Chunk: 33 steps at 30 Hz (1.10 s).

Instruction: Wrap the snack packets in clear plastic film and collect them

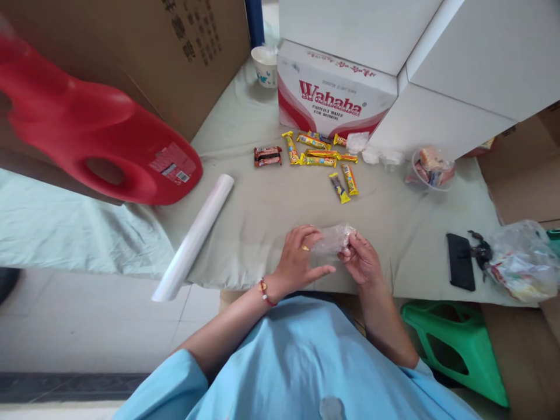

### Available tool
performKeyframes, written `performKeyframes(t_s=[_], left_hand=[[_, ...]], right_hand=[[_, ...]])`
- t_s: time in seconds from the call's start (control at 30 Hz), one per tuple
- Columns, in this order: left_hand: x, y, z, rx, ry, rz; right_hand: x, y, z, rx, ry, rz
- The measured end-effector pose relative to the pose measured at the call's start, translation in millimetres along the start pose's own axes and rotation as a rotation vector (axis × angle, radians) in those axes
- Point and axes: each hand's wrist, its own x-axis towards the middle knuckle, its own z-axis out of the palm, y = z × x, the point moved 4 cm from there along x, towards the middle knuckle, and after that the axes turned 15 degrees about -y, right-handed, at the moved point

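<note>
Both my hands meet near the table's front edge on a small clear plastic bag [333, 238]. My left hand [300, 259] pinches its left side, with the lower fingers stretched out beneath. My right hand [362, 259] pinches the bag's right end with curled fingers. Farther back on the grey-green cloth [262, 216] lie several yellow snack bars [321, 157] and one dark brown wrapped bar [268, 156]. A roll of clear plastic bags [195, 236] lies diagonally to the left, overhanging the table edge.
A red jug [94, 137] lies at the left by a brown carton [131, 41]. At the back stand a Wahaha box [332, 96], white boxes [459, 58] and a paper cup [265, 65]. Right: clear tub of snacks [431, 168], black phone [460, 261], keys [480, 251], filled plastic bag [522, 261], green stool [457, 344].
</note>
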Motion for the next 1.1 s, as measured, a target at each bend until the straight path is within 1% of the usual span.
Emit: performKeyframes(t_s=[0.07,0.17,0.27,0.37,0.4,0.47,0.57,0.67,0.73,0.8,0.9,0.97,1.03,1.1], left_hand=[[6,-3,4.9,-0.039,-0.043,-0.051],[11,-17,3.0,-0.257,-0.057,-0.207],[11,-30,-2.8,-0.495,0.03,-0.37],[10,-34,-4.6,-0.675,0.15,-0.457],[10,-33,-4.0,-0.72,0.176,-0.467],[11,-30,-1.6,-0.782,0.189,-0.462],[12,-24,2.4,-0.868,0.139,-0.404],[10,-24,1.7,-0.962,0.11,-0.364],[8,-28,-4.4,-0.973,0.147,-0.37],[5,-36,-13.4,-0.95,0.215,-0.391],[2,-48,-23.4,-0.917,0.303,-0.449],[0,-55,-25.4,-0.908,0.35,-0.485],[-1,-58,-24.4,-0.931,0.385,-0.498],[-2,-59,-22.6,-0.998,0.408,-0.494]], right_hand=[[-1,-3,-2,-0.043,-0.009,0.01],[-3,-12,-11,-0.142,0.0,0.011],[-6,-21,-25,-0.194,0.033,0.003],[-6,-25,-31,-0.213,0.063,-0.065],[-6,-24,-31,-0.218,0.077,-0.097],[-4,-20,-28,-0.232,0.103,-0.132],[1,-6,-22,-0.295,0.101,-0.077],[5,2,-19,-0.363,0.095,-0.031],[6,-1,-22,-0.376,0.12,-0.054],[5,-9,-27,-0.374,0.143,-0.07],[1,-19,-34,-0.396,0.14,-0.017],[-2,-23,-36,-0.426,0.136,0.011],[-4,-25,-38,-0.459,0.148,-0.008],[-6,-26,-38,-0.483,0.158,-0.045]])
